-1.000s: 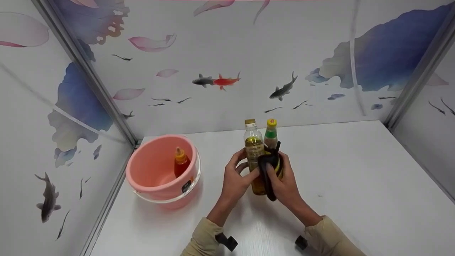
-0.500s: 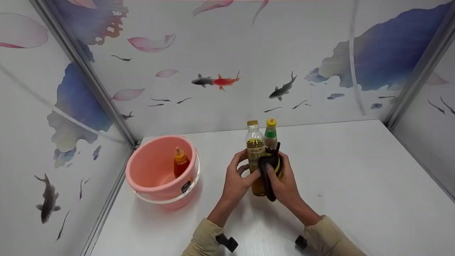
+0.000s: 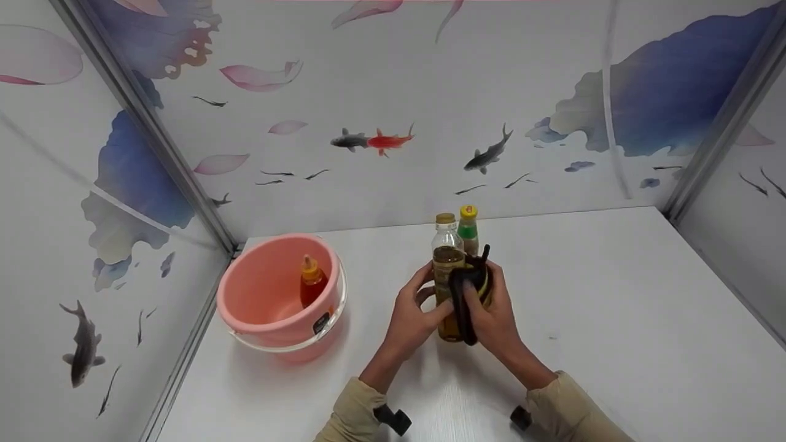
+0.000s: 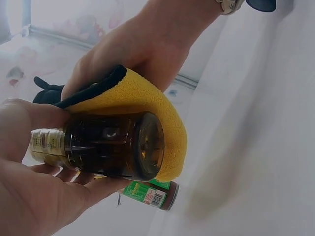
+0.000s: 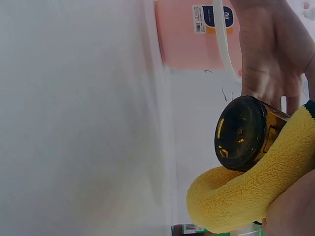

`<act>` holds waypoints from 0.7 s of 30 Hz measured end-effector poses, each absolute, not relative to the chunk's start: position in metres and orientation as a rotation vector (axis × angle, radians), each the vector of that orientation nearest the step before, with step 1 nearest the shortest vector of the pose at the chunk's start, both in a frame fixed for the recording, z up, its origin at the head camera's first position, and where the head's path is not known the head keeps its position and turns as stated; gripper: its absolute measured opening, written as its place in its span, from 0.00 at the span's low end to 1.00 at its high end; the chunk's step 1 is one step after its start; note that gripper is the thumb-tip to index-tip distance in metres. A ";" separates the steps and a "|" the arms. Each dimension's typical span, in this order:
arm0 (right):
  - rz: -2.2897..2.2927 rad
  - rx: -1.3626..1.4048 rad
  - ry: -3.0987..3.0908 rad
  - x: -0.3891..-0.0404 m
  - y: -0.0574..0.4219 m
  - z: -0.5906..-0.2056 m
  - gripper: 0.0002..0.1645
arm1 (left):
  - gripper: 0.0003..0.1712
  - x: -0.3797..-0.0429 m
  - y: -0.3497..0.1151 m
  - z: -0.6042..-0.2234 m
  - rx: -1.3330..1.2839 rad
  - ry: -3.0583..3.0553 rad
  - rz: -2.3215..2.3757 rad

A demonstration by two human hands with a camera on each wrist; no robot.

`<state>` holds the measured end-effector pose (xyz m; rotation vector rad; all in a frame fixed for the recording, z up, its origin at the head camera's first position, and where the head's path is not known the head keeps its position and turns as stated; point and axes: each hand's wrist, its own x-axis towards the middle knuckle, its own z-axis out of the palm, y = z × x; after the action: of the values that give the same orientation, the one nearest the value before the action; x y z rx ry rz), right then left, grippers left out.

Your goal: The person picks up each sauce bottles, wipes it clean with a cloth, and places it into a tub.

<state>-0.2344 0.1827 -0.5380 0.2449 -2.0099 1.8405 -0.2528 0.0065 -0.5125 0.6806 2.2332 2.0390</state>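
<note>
My left hand (image 3: 412, 313) grips a clear bottle of yellow-brown oil (image 3: 447, 252) with a gold cap, its base lifted off the table. Curled round a cloth with a black side and a fluffy yellow side (image 3: 460, 307) is my right hand (image 3: 495, 313). In the left wrist view the yellow side of this cloth (image 4: 172, 132) lies along the bottle (image 4: 106, 142). The right wrist view shows the cloth (image 5: 246, 194) bent beside the bottle's dark base (image 5: 239, 132). Behind the hands stands a second bottle (image 3: 468, 232) with a yellow cap and green label, its lower part hidden.
To the left, a pink bucket (image 3: 236, 301) with a white handle stands on the white table (image 3: 614, 307). Inside leans a red squeeze bottle (image 3: 313, 287) with a yellow nozzle cap. Patterned panels (image 3: 393, 80) enclose the back and sides.
The oil bottle has shifted a little to the right and toward me, with my left hand following. The cloth has moved only slightly. Bucket and second bottle stay where they were.
</note>
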 end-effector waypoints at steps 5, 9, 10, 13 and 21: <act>1.829 0.240 -1.997 -0.235 0.184 -0.537 0.29 | 0.50 -0.250 0.009 -0.514 0.638 2.253 2.001; 1.829 0.243 -1.989 -0.235 0.186 -0.535 0.29 | 0.51 -0.248 0.010 -0.515 0.588 2.267 1.984; 1.826 0.242 -1.990 -0.235 0.186 -0.535 0.29 | 0.51 -0.248 0.010 -0.514 0.585 2.269 1.981; 1.822 0.243 -1.987 -0.236 0.187 -0.534 0.29 | 0.50 -0.249 0.010 -0.514 0.598 2.269 1.965; 1.810 0.230 -1.991 -0.236 0.190 -0.534 0.28 | 0.48 -0.249 0.011 -0.516 0.643 2.208 1.967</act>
<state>-0.2364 0.1901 -0.5340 0.2297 -1.9905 1.8099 -0.2488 0.0110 -0.5163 0.6431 2.2077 1.9672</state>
